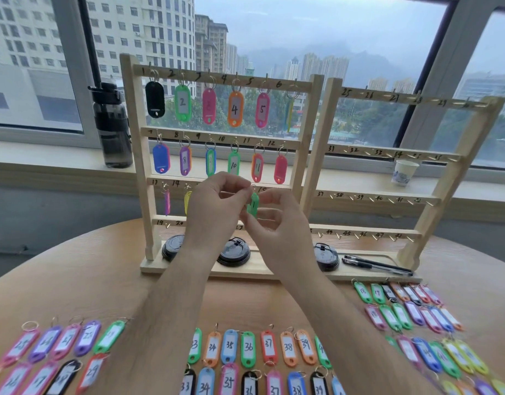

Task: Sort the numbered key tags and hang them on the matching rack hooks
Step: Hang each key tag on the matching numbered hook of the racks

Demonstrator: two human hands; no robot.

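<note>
wooden left rack (134,138): rows 1–6 and 7–12 each carry a tag. third row shows tags at 13 and 14; the hands hide the rest. green key tag (253,204) is held up at that third row, left hand (217,203) pinching its ring end, right hand (277,220) pinching its body. cannot tell if the ring is on a hook. right rack (445,181), hooks 25–48, is bare. loose tags (248,349) lie in rows on the table (103,266). judgement: about a third done.
</note>
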